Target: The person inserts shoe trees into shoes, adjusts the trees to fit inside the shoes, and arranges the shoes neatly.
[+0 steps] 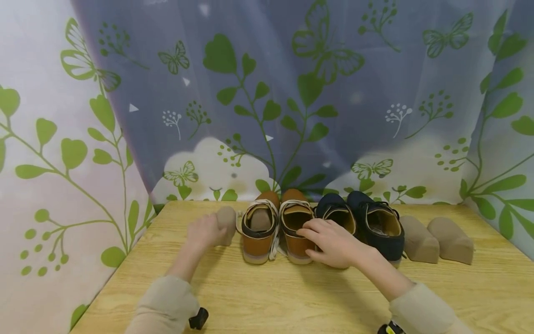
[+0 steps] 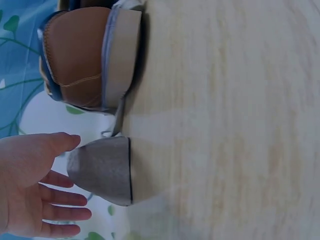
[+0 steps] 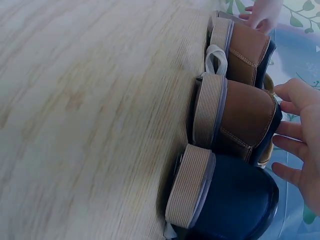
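A beige block with a rounded top [image 1: 227, 221] stands left of the shoes. My left hand [image 1: 203, 230] is beside it; in the left wrist view, thumb and straight fingers are spread around the block [image 2: 102, 170] without gripping it. Next to it stands the left brown shoe [image 1: 255, 249], white-laced, with a similar beige piece inside its opening. At the heel of the right brown shoe [image 1: 295, 247] is my right hand [image 1: 333, 243]. Its fingers are loosely extended; in the right wrist view, the fingertips of this hand [image 3: 305, 132] are by the heel collar, contact unclear.
Two navy shoes [image 1: 392, 243] stand right of the brown pair, one partly hidden by my right hand. Further right are two more beige blocks [image 1: 419, 241]. The wooden table [image 1: 267, 297] meets a patterned curtain [image 1: 267, 93] behind the shoes.
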